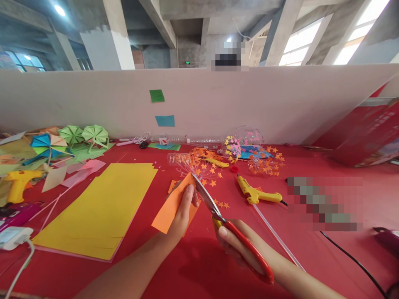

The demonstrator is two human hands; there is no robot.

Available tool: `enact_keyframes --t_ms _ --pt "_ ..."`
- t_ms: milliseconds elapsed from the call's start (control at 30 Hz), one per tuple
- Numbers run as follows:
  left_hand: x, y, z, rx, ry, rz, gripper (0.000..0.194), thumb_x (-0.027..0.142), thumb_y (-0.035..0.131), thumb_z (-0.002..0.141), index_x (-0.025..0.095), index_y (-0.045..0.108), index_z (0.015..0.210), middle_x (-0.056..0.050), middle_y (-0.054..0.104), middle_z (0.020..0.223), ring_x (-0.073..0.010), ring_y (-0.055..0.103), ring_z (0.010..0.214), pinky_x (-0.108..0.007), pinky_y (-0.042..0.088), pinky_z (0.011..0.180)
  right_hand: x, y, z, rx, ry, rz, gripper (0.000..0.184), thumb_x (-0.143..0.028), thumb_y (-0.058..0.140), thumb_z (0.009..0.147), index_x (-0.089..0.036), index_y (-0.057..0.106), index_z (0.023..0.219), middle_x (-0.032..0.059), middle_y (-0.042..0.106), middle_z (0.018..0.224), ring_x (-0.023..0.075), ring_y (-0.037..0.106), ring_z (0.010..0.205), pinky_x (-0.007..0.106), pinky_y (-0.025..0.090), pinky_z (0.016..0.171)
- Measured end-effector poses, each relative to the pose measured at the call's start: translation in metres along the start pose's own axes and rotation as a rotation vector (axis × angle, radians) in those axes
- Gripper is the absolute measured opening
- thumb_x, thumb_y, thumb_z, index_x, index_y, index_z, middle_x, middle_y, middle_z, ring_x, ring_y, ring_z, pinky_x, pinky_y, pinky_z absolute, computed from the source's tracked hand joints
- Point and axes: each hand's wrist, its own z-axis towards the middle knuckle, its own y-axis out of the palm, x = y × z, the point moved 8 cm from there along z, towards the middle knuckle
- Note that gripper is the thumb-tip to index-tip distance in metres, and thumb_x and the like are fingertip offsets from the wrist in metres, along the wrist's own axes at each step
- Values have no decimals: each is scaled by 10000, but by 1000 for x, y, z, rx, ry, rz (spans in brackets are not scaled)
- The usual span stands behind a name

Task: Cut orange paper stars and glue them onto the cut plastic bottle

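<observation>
Pinched in my left hand (187, 203) is an orange strip of paper (170, 209), held above the red table. My right hand (240, 241) grips red-handled scissors (207, 195). Their blades point up and left, with the tips beside the paper's upper edge; I cannot tell whether they are cutting into it. A smaller piece of orange paper shows behind my left hand. Beyond the hands lie loose orange paper stars (213, 182) and a clear plastic bottle piece (181, 158) with orange stars about it. A yellow utility knife (217, 162) lies there too.
Yellow paper sheets (102, 203) lie stacked on the left. A yellow glue gun (258, 195) with a clear glue stick rests at right, another glue gun (18, 182) at far left. Green folded paper umbrellas (95, 133) and a white charger (15, 237) are also left. A white partition (109, 99) stands behind.
</observation>
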Motion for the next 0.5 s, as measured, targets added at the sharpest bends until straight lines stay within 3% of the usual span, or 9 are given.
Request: enact_keyframes --t_ms 233,500 --pt "2 5 -1 -35 78 4 451 516 356 918 227 530 619 -15 616 695 -171 620 766 -301 471 823 0 -1 2 19 5 -8 612 -788 420 775 -206 350 598 -72 355 478 56 314 396 200 220 391" --pt "6 5 0 -37 51 1 460 504 360 918 223 535 599 -9 619 676 -158 618 730 -285 472 812 -1 1 1 82 115 17 679 -886 396 666 -214 339 586 -87 314 450 49 287 368 196 198 361"
